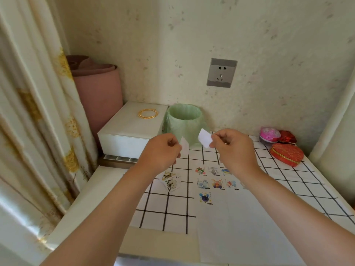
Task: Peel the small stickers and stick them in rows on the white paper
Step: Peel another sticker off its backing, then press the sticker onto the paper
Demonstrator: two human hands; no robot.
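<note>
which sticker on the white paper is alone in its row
The blue sticker nearest the person: it starts a third row by itself, while both rows beyond it show three each.

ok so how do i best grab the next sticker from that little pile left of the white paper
Probably pinch a jutting corner of the top piece in the sticker pile, fingers coming from the left. The pieces lie fanned and overlapping on the checked cloth, so only edges are free. The left hand is nearest, but it pinches a white slip.

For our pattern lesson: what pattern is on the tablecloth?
Tablecloth: white with black grid lines, best in the head view.
</note>
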